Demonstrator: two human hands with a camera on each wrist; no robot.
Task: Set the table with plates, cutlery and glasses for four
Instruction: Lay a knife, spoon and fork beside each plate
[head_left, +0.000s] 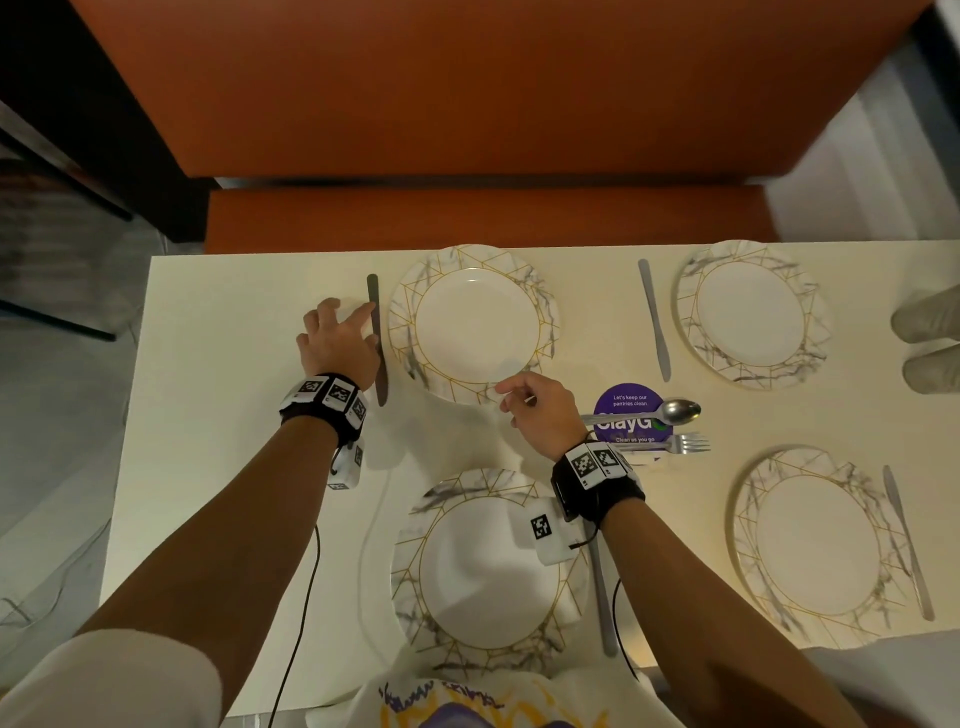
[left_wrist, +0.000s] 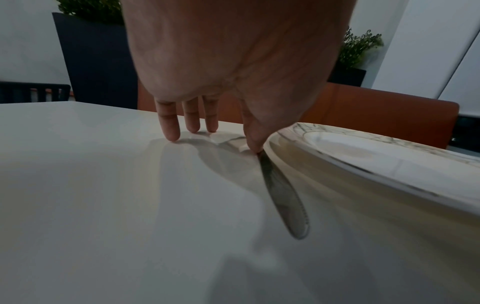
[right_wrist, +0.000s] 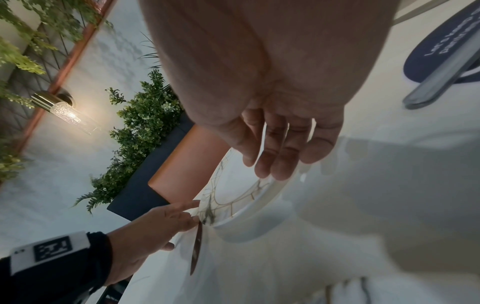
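Observation:
Four marble-patterned plates stand on the white table: far left, far right, near left, near right. A knife lies just left of the far left plate. My left hand rests on it with straight fingers; its thumb tip presses the knife and the other fingers touch the table. My right hand hovers over that plate's near rim, fingers relaxed, holding nothing. Each other plate has a knife beside it.
A spoon and a fork lie across a round purple sticker between the plates. An orange bench runs along the table's far edge. A person's shoes show at the right edge. Wrist cables hang over the near edge.

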